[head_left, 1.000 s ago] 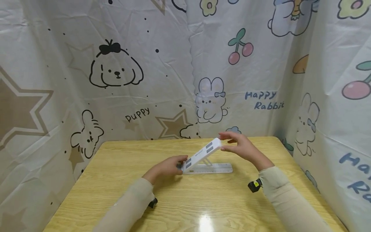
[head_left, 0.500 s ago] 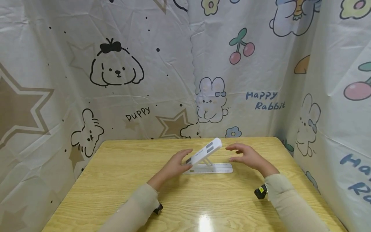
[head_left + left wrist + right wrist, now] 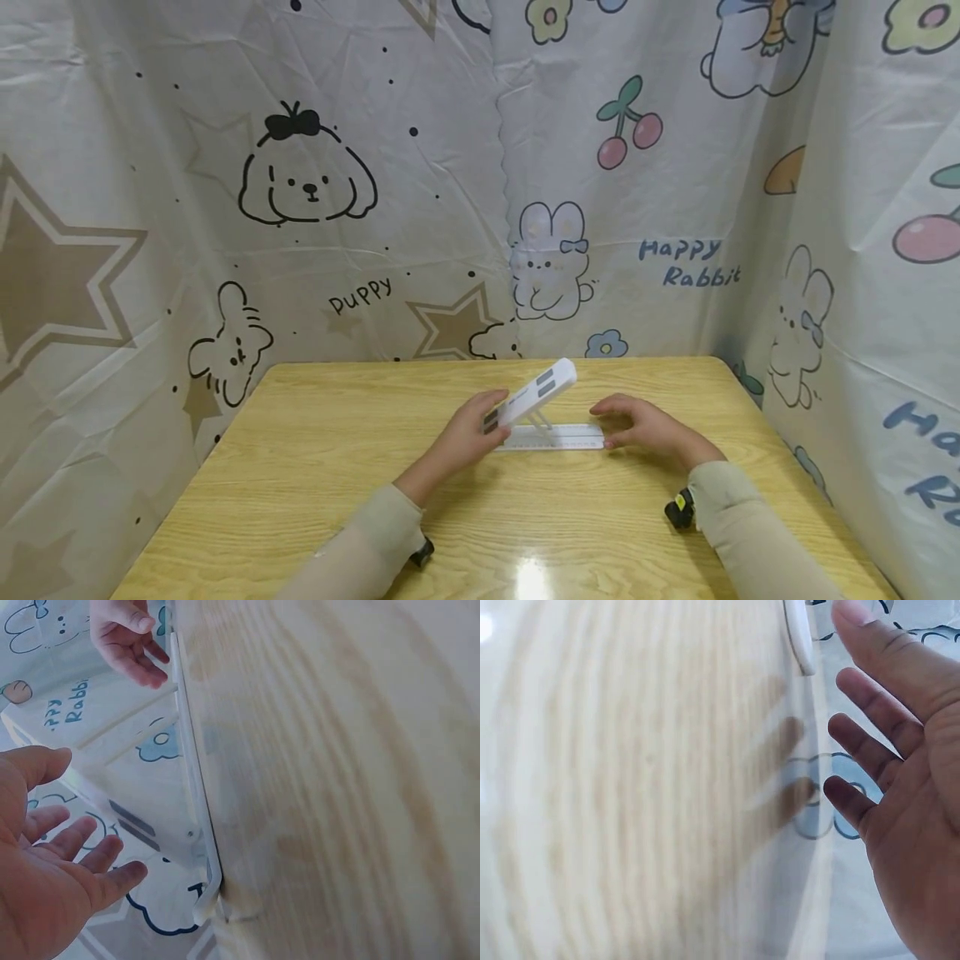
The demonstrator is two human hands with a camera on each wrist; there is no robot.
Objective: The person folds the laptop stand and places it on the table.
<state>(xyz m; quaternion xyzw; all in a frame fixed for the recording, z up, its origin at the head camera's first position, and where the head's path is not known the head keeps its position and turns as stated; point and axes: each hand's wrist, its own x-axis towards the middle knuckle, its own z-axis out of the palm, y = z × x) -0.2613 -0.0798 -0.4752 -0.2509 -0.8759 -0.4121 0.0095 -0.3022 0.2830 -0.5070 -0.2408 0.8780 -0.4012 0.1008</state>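
R hand (image 3: 651, 428) now lower, nr stand base (image 3: 573, 437).

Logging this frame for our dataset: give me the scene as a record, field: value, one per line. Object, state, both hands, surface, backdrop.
object: white folding stand
state: unfolded; upper plate tilted, struts between it and the flat base
left hand: at the plate's lower end, fingers spread; contact unclear
right hand: at the base's right end, fingers spread; contact unclear
surface: wood-grain table
backdrop: pale curtain with cartoon prints
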